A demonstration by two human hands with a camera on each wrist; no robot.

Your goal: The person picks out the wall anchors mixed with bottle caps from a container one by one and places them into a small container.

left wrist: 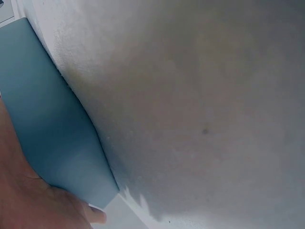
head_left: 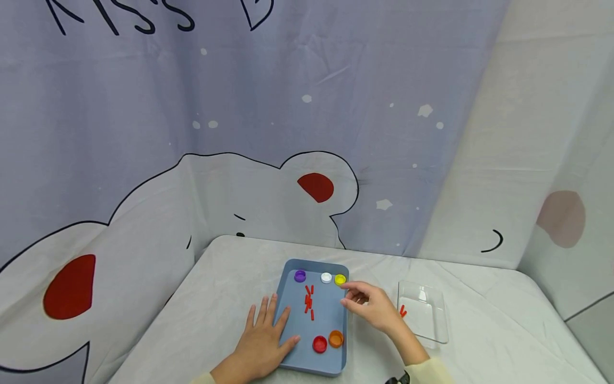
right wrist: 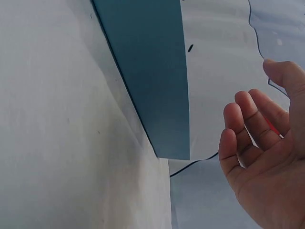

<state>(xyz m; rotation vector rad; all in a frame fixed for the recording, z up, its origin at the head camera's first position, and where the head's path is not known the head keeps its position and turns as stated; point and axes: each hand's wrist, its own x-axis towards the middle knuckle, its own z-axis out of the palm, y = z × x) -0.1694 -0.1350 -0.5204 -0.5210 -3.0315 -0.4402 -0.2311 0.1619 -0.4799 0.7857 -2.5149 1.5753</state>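
Observation:
A blue-grey tray (head_left: 331, 314) lies on the table, its side wall (left wrist: 57, 114) large in the left wrist view. My left hand (head_left: 261, 341) rests with spread fingers over the tray's left edge. Above its right edge hovers my right hand (head_left: 376, 308), fingers loosely bent and thumb apart (right wrist: 259, 157), nothing seen between them. Just beyond those fingertips is a yellow cap (head_left: 340, 279), beside a white cap (head_left: 326, 278). A purple cap (head_left: 299, 276) sits at the far left corner. Several short red sticks (head_left: 309, 303) lie mid-tray. Red (head_left: 320, 344) and orange caps (head_left: 336, 338) sit at the near end.
To the right of the tray stands a clear plastic box (head_left: 438, 340), with red sticks (head_left: 403, 311) at its left side, partly behind the right forearm. A white cloth (head_left: 192, 341) covers the table. Printed curtains (head_left: 288, 106) hang behind.

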